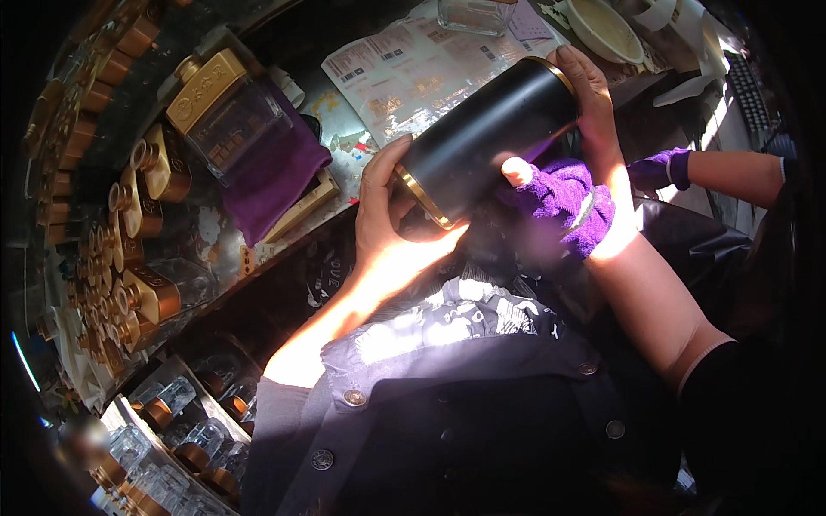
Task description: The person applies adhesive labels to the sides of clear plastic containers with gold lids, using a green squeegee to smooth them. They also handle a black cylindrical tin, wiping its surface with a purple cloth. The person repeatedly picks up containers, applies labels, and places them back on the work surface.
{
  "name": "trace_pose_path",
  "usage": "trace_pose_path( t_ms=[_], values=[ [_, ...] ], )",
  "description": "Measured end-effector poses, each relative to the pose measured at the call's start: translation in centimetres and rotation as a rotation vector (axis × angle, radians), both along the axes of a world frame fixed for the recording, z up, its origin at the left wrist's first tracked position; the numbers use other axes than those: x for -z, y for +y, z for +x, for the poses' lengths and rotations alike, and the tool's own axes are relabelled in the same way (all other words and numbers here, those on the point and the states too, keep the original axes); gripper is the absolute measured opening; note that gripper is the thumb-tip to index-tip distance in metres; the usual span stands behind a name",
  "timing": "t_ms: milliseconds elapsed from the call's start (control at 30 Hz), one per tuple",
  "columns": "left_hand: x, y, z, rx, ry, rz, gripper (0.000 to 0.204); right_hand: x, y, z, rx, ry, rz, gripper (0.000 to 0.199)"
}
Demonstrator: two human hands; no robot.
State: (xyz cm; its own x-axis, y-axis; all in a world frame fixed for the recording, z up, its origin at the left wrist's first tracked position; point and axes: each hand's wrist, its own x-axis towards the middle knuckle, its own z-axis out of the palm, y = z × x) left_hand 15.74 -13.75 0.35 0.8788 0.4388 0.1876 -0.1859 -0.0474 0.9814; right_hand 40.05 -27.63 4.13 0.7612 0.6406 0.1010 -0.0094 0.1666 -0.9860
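I hold a black cylindrical canister (490,129) with gold rims, tilted so its right end points up and away. My left hand (387,206), bare, is closed round its near left end. My right hand (594,112) grips the far right end, fingers over the gold rim. A purple knitted covering (564,202), a glove or a cloth, wraps the right palm and thumb, and the bare thumb tip pokes out beside the canister. The canister's underside is hidden.
On the bench at left, a clear bottle with a gold top (206,95) stands beside a purple cloth (280,168). Several gold caps (146,292) line the left. Boxed glass bottles (176,396) sit lower left. Printed sheets (404,69) and a bowl (607,30) lie beyond. Another person's purple-gloved hand (662,169) is at right.
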Motion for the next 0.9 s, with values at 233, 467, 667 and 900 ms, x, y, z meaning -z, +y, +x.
trace_pose_path(
  t_ms=[233,467,667,900],
  values=[
    [-1.7,0.0,-0.2,0.096,-0.033,-0.597,0.083,0.2,-0.1,0.3,0.09,-0.115,0.037,0.025],
    [-1.2,0.5,-0.3,0.065,-0.004,-0.643,0.067,-0.7,-0.3,-1.7,0.012,-0.202,-0.002,0.021],
    [-1.5,0.3,-0.3,0.057,0.04,-0.663,0.068,-1.2,-0.8,-0.1,0.086,-0.085,-0.115,0.025],
    [-1.6,-0.4,0.2,0.048,-0.037,-0.616,0.081,-2.4,0.1,-1.4,0.172,-0.047,-0.191,0.023]
  ],
)
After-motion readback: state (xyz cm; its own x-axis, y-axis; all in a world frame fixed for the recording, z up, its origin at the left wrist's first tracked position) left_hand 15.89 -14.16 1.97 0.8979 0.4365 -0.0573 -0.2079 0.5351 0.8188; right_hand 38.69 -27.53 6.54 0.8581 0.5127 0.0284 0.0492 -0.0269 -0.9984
